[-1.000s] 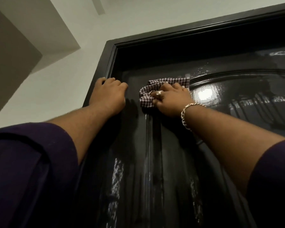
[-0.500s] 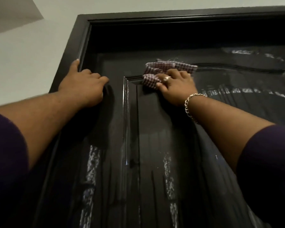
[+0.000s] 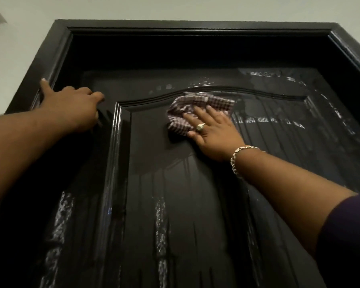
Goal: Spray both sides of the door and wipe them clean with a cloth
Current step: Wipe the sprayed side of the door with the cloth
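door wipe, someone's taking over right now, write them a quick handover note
Right hand: flat, fingers straight, pressing the cloth on the door just under the panel's arched top moulding.
Left hand: braced at the door's upper left, thumb on the frame.
Done: spray is on this side.
Left: white streaks remain at the upper right and lower down; wipe them. The other side and the spray bottle are out of view.

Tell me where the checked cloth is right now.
In the head view the checked cloth lies flat against the door, just under the arched moulding of the upper panel, pressed there by the right hand.
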